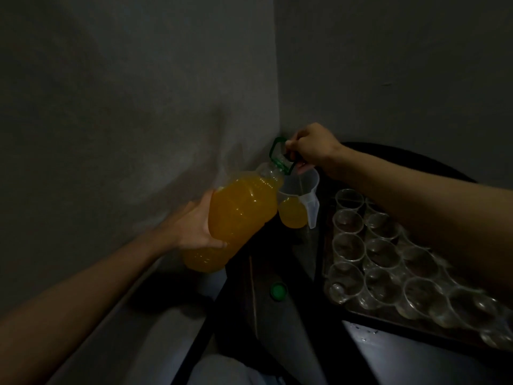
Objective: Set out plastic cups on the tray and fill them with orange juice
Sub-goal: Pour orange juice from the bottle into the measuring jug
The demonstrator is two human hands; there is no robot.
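Note:
A large clear bottle of orange juice is tilted, its neck over a translucent plastic jug. My left hand grips the bottle's lower body from underneath. My right hand holds the bottle's green carrying handle at the neck. A thin stream of juice runs into the jug, which holds some juice at the bottom. Several empty clear plastic cups stand in rows on a dark tray to the right.
A green bottle cap lies on the dark table surface in front of the jug. Grey walls meet in a corner right behind the jug. The scene is dim. My right forearm crosses above the cups.

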